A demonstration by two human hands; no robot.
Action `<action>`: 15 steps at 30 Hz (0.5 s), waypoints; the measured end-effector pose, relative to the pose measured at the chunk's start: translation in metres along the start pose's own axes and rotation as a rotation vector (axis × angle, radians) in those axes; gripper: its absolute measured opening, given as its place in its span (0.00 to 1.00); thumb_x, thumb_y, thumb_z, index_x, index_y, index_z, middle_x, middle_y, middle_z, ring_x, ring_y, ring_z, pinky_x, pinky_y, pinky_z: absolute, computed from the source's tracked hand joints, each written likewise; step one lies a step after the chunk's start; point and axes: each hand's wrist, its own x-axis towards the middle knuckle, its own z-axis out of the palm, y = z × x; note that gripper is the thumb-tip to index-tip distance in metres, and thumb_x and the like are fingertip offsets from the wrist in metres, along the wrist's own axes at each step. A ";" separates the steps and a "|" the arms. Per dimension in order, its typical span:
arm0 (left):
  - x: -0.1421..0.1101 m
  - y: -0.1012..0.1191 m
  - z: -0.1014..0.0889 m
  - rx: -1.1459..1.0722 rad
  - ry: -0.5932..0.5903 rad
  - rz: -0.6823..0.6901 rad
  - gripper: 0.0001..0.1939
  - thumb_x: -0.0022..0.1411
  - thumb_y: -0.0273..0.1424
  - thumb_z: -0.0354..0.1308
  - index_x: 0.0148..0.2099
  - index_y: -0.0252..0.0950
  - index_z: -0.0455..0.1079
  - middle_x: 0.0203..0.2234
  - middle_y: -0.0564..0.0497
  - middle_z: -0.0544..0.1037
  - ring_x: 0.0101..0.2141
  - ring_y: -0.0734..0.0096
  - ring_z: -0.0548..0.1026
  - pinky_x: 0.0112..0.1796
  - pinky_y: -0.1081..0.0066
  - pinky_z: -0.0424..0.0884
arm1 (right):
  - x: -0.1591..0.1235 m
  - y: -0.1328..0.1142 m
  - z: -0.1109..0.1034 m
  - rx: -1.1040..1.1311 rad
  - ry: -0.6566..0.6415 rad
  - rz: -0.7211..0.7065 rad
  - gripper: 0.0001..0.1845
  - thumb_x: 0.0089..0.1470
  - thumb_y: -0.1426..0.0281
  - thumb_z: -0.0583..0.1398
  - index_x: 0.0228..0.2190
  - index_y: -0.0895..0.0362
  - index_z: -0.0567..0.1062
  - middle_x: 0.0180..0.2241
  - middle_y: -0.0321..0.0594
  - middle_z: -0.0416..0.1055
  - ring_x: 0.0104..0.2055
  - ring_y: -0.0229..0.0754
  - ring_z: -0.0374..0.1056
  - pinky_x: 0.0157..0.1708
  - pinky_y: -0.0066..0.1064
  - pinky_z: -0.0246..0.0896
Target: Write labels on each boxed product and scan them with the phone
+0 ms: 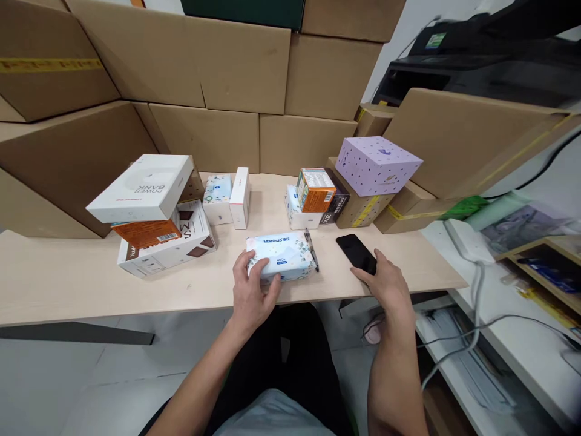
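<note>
My left hand (254, 293) is on the near left corner of a pack of tissues (290, 248), its fingers bent over the top and left side and the thumb at the front. The pack is pale blue and white with a leaf print and lies flat near the table's front edge. Against its right side lies a dark pen (311, 249). Farther right, my right hand (385, 281) grips the near end of a black smartphone (356, 252) between thumb and fingers. The phone lies screen up on the table, dark, its lower corner partly covered by the hand.
On the left of the table (200, 297), a white power bank box (144, 186) tops an orange box (147, 232) and a white carton (167, 251). A tissue pack (218, 197) and slim white box (240, 200) stand behind. A purple box (376, 163) sits back right. Cardboard boxes (218, 142) wall the back.
</note>
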 end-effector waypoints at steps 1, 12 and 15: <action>0.000 0.000 0.000 0.001 0.002 0.002 0.22 0.62 0.30 0.61 0.56 0.39 0.61 0.56 0.37 0.59 0.61 0.47 0.61 0.51 0.52 0.72 | -0.001 -0.002 0.000 0.001 0.017 -0.011 0.44 0.56 0.53 0.59 0.65 0.66 0.56 0.53 0.62 0.70 0.58 0.63 0.64 0.50 0.44 0.61; 0.000 -0.001 0.001 0.001 0.019 0.014 0.22 0.61 0.30 0.61 0.56 0.38 0.62 0.57 0.37 0.60 0.61 0.49 0.61 0.53 0.52 0.71 | -0.027 -0.015 0.025 0.192 0.545 -0.327 0.37 0.54 0.58 0.63 0.60 0.62 0.65 0.49 0.57 0.73 0.51 0.58 0.69 0.52 0.50 0.64; 0.000 0.000 0.001 0.002 0.027 0.016 0.21 0.61 0.30 0.61 0.56 0.38 0.62 0.56 0.37 0.60 0.61 0.49 0.61 0.54 0.51 0.71 | -0.045 -0.030 0.028 0.286 0.725 -0.503 0.30 0.57 0.61 0.63 0.59 0.56 0.67 0.52 0.54 0.70 0.55 0.54 0.66 0.55 0.48 0.64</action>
